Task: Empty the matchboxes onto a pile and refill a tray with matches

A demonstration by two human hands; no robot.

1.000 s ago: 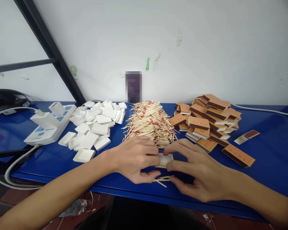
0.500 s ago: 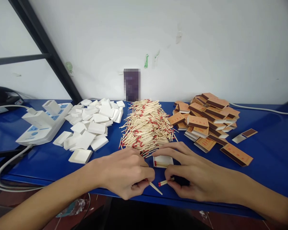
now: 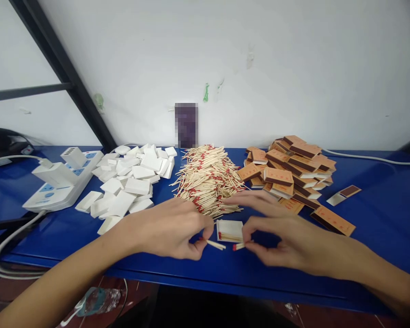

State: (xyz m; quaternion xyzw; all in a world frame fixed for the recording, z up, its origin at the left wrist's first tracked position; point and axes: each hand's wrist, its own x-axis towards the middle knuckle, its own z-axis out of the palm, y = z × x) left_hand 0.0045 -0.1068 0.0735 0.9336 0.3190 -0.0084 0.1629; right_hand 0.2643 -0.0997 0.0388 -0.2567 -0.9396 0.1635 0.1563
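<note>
Thumb and forefinger of my left hand (image 3: pixel 179 230) pinch matches (image 3: pixel 216 245), whose bare ends point right. My right hand (image 3: pixel 280 232) is closed on matches (image 3: pixel 239 246) too, their red heads facing left. Between and just beyond the two hands lies a white matchbox tray (image 3: pixel 229 225), with several matches along its near side, heads to the left. Behind it rises a large heap of loose matches (image 3: pixel 212 177); the outstretched fingers of my right hand reach over its near right edge.
White empty trays (image 3: pixel 136 173) are piled at the left, beside a power strip (image 3: pixel 64 182) with chargers. Orange-brown matchbox sleeves (image 3: pixel 290 166) are heaped at the right. A pixelated dark panel (image 3: pixel 186 125) stands against the wall. Below the blue table (image 3: pixel 177 275) lies a plastic bottle (image 3: pixel 100 300).
Both hands have risen from the table's front edge toward the tray, still pinching their matches. My left hand has shifted slightly left. The tray is now less covered by my right fingers.
</note>
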